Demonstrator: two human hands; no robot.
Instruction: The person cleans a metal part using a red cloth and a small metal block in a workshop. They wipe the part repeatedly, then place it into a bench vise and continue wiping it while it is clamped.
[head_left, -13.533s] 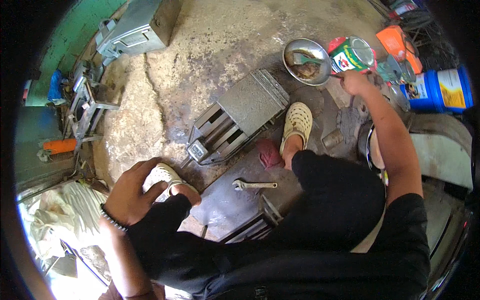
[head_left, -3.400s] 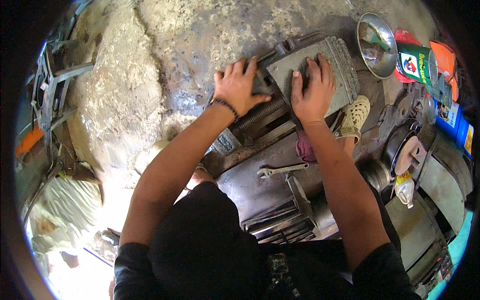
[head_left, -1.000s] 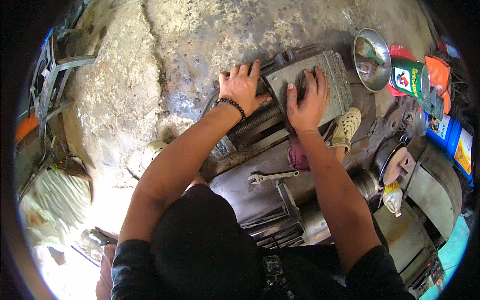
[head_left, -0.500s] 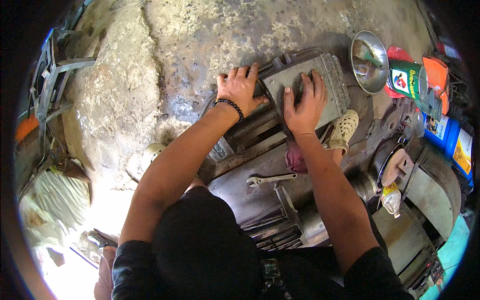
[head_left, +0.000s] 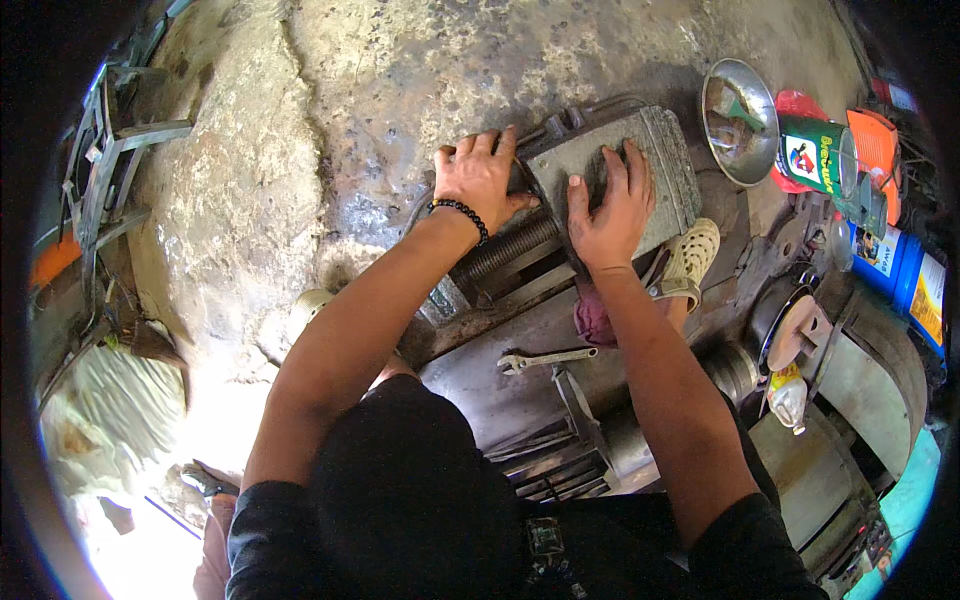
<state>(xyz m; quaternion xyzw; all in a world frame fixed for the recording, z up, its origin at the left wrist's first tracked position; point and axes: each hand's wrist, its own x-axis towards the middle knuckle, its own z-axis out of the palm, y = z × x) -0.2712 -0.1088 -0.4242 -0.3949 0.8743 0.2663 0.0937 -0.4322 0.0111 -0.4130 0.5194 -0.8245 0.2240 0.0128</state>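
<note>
A heavy grey machine vise (head_left: 655,155) lies across the floor, tilted up to the right, with its threaded screw (head_left: 515,248) exposed between two rails. My left hand (head_left: 478,185), a dark bead bracelet at its wrist, rests on the vise's left part. Its fingers point away from me and its thumb stretches right toward the jaw edge. Flat on the wide block lies my right hand (head_left: 615,210), fingers apart, thumb raised near the jaw edge. What sits under the left palm is hidden. An adjustable wrench (head_left: 548,359) and a maroon cloth (head_left: 593,318) are close below the vise.
At the right stand a metal bowl (head_left: 738,120) with a brush, a green container (head_left: 815,155), an orange object (head_left: 873,150) and a blue bucket (head_left: 900,275). A metal frame (head_left: 120,140) is at the far left. My clog (head_left: 692,252) touches the vise's right side.
Both hands keep their places on the vise. The whole view has shifted very slightly; nothing was picked up or let go.
</note>
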